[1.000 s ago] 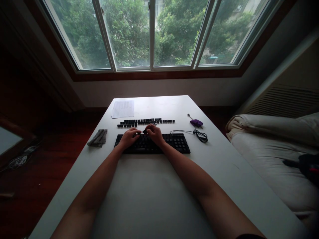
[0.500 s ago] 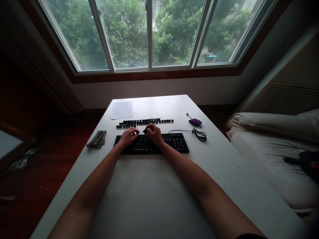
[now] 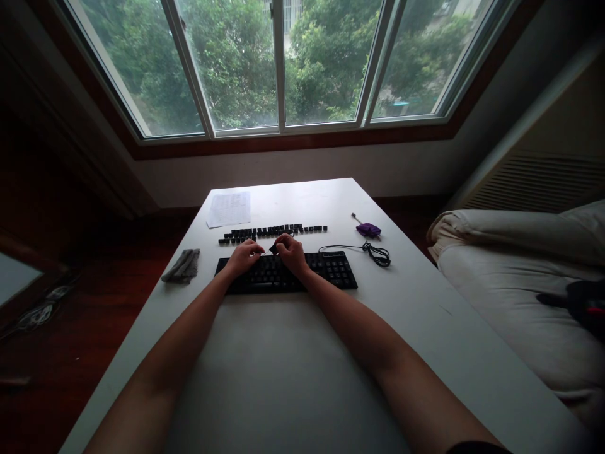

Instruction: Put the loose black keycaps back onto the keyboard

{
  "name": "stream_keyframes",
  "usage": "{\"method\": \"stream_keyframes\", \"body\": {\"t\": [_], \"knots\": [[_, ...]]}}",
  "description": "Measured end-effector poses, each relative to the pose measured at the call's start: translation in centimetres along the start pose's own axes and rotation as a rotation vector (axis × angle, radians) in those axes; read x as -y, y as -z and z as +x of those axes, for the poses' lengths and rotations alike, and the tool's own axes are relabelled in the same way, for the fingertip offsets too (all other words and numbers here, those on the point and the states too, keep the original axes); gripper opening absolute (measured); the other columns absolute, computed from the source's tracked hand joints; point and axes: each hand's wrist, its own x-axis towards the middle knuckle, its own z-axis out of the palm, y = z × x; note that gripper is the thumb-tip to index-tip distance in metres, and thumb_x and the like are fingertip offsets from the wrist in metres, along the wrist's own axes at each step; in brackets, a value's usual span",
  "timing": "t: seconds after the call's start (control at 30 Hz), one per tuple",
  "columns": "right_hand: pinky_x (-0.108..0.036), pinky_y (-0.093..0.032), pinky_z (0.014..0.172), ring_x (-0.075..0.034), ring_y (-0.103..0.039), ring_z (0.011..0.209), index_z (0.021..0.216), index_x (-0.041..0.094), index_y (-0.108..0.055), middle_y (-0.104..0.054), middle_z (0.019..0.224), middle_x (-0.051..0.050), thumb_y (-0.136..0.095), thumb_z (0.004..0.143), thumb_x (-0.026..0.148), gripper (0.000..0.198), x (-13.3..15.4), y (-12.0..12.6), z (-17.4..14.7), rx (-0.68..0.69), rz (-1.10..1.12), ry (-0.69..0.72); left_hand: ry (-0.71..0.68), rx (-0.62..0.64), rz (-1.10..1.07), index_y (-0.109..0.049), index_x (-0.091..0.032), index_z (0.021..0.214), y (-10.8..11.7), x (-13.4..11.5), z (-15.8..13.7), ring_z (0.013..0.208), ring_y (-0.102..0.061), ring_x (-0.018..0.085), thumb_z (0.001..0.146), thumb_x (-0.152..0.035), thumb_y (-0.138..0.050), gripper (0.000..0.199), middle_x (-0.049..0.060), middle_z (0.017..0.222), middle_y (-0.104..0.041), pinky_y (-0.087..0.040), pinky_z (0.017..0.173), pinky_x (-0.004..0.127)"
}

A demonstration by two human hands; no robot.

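A black keyboard (image 3: 331,268) lies across the white table, with both hands over its upper edge. My right hand (image 3: 292,253) pinches a small black keycap (image 3: 273,250) between its fingertips. My left hand (image 3: 244,256) is closed at the fingertips beside it, on the left. A thin, light wire-like piece (image 3: 267,253) shows between the left fingers and the keycap; its ends are too small to make out. Just beyond the hands, loose black keycaps (image 3: 274,232) stand in uneven rows, partly hidden by the fingers.
A grey cloth (image 3: 182,266) lies left of the keyboard. Printed paper (image 3: 230,209) is at the far left of the table (image 3: 293,353). To the right are a coiled black cable (image 3: 377,254), a purple cloth-like item (image 3: 368,230) and a small brush-like stick (image 3: 354,217).
The view has shifted slightly. Both hands keep nearly the same position over the keyboard, and the keycap stays in the right fingers.
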Motion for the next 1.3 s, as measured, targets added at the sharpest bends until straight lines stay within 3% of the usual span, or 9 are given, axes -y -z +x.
{"method": "stream_keyframes", "body": {"t": [0.23, 0.67, 1.13, 1.3], "knots": [[-0.024, -0.047, 0.06, -0.015, -0.065, 0.062, 0.082, 0.021, -0.063, -0.068, 0.068, 0.002, -0.051, 0.079, 0.021, 0.012, 0.1, 0.0, -0.1, -0.006, 0.013, 0.0, -0.041, 0.074, -0.032, -0.074, -0.021, 0.1, 0.4, -0.1, -0.3, 0.087, -0.065, 0.018, 0.081, -0.018, -0.061, 0.023, 0.005, 0.104, -0.068, -0.055, 0.081, 0.032], [-0.024, -0.047, 0.06, -0.015, -0.065, 0.062, 0.082, 0.021, -0.063, -0.068, 0.067, 0.002, -0.05, 0.079, 0.021, 0.013, 0.4, 0.1, -0.2, -0.017, 0.0, 0.003, 0.097, 0.096, -0.178, -0.064, -0.023, 0.115, 0.0, 0.8, -0.3, 0.102, -0.069, 0.021, 0.086, -0.021, -0.053, 0.031, 0.003, 0.108, -0.075, -0.053, 0.097, 0.038], [-0.024, -0.048, 0.062, -0.015, -0.063, 0.063, 0.083, 0.021, -0.063, -0.069, 0.069, 0.001, -0.05, 0.079, 0.022, 0.014, 0.6, 0.2, -0.2, -0.01, -0.031, -0.016, 0.063, 0.115, -0.001, -0.075, -0.026, 0.102, 0.3, 0.3, -0.1, 0.094, -0.068, 0.021, 0.084, -0.025, -0.058, 0.025, 0.002, 0.104, -0.075, -0.053, 0.089, 0.034], [-0.024, -0.048, 0.062, -0.014, -0.062, 0.062, 0.084, 0.021, -0.063, -0.069, 0.07, 0.002, -0.05, 0.08, 0.022, 0.014, 0.5, 0.2, -0.2, -0.004, -0.024, -0.015, 0.088, 0.145, 0.041, -0.076, -0.025, 0.105, 0.8, 0.3, 0.0, 0.088, -0.067, 0.021, 0.078, -0.016, -0.054, 0.037, 0.001, 0.1, -0.076, -0.053, 0.086, 0.033]]}}
